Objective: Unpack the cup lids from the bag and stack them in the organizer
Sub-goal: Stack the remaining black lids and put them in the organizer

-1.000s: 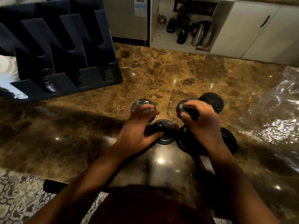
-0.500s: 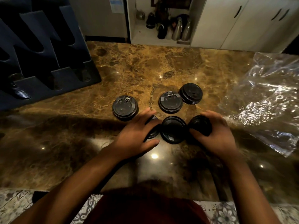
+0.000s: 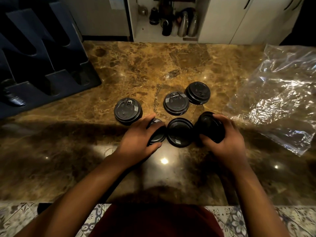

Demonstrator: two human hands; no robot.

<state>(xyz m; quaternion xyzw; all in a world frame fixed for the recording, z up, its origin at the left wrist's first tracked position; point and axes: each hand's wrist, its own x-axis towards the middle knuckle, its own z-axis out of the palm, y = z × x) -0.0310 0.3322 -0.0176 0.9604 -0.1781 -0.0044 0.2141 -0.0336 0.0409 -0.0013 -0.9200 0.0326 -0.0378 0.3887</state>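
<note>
Since a second ago your hands have dropped from the far lids to the near row; organizer (image 3: 42,69) sits far left, well apart, a few lids already in one slot; left hand (image 3: 142,135) curls over a lid (image 3: 158,134) flat on the counter (image 3: 68,151); middle lid (image 3: 180,132) lies untouched, upside down; right hand (image 3: 227,135) grips a lid (image 3: 209,127) tilted off the counter; three more lids sit beyond; bag (image 3: 280,93) lies right, apparently emptied; stacking looks next.
</note>
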